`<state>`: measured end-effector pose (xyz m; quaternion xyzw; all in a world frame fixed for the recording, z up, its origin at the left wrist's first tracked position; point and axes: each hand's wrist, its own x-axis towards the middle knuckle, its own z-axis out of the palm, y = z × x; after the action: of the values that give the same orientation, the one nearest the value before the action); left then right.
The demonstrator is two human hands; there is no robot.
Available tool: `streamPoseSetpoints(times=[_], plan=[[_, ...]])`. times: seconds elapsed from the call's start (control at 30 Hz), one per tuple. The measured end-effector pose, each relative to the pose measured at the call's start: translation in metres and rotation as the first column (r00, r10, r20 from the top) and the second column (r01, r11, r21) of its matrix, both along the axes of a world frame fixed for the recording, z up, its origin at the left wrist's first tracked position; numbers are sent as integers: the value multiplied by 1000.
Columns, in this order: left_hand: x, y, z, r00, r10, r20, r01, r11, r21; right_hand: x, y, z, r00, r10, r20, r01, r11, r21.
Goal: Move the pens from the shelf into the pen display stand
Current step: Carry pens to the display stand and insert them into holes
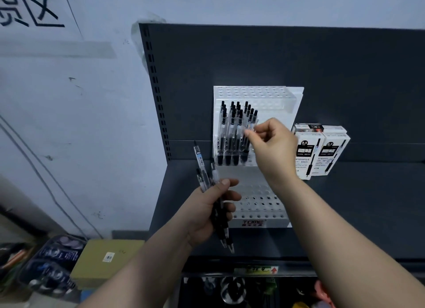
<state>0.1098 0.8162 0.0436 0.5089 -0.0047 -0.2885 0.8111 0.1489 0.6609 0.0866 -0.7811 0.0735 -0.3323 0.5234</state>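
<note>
Roughly a dozen gel pens (pixel 232 132) stand in the upper tier of the white pen display stand (pixel 259 206) on the dark shelf (pixel 345 204). The right hand (pixel 273 144) pinches one pen (pixel 252 123) there. The left hand (pixel 211 211) clenches about four loose pens (pixel 202 167). Two white pen boxes (pixel 308 156) stand beside the stand.

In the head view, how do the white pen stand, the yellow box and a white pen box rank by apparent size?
1. Pen stand
2. Yellow box, clearly smaller
3. Pen box; its twin beside it looks alike.
Distances from the camera differ, so real sizes are unsure.
</note>
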Motion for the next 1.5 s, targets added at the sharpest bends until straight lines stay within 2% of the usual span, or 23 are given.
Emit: streamPoseSetpoints(times=[0.23, 0.3, 0.37, 0.4, 0.43, 0.5, 0.6, 0.7, 0.8, 0.9, 1.03, 1.17, 1.33, 1.5], plan=[[-5, 5, -1, 998, -57, 15, 57, 998, 1, -5, 1, -9, 995, 18, -94, -20, 1000, -21], [-6, 5, -1, 995, -92, 24, 92, 996, -4, -19, 2, -11, 997, 23, -80, -23, 1000, -1], [-7, 5, -1, 992, -121, 42, 121, 993, -4, -37, 5, -12, 994, 91, -67, -92, 996, -5], [-7, 3, 0, 989, -137, 52, 137, 991, -2, -45, 7, -11, 980, 165, -114, -167, 986, -14], [-7, 1, -1, 986, -156, 63, 156, 988, 3, -50, 10, -11, 948, 252, -193, -255, 967, 9], [-8, -4, -1, 977, -196, 82, 195, 981, 20, -55, 12, -12, 854, 409, -321, -371, 912, 176], [-8, -10, -2, 973, -220, 75, 218, 976, 30, -55, 4, -10, 815, 456, -357, -364, 883, 296], [-7, -12, -1, 978, -206, 38, 206, 979, 6, -54, -12, 4, 857, 410, -311, -311, 894, 323], [-5, -14, 1, 990, -142, -19, 142, 990, -4, -43, -29, 27, 959, 265, -103, -209, 901, 380], [0, -15, 0, 996, -58, -62, 57, 998, -9, -24, -40, 52, 993, 93, 71, -109, 956, 274], [1, -14, 2, 997, -18, -75, 18, 1000, -13, 2, -43, 59, 989, 0, 148, -17, 994, 111], [2, -11, 4, 997, -18, -78, 16, 1000, -20, 25, -44, 45, 992, -21, 124, 22, 1000, -7], [2, -9, 0, 996, -27, -89, 25, 1000, -17, 39, -39, 26, 1000, 2, 20, 3, 967, -254], [2, -9, 1, 996, -60, -69, 58, 998, -23, 46, -30, 21, 999, -30, -44, 13, 941, -339]])
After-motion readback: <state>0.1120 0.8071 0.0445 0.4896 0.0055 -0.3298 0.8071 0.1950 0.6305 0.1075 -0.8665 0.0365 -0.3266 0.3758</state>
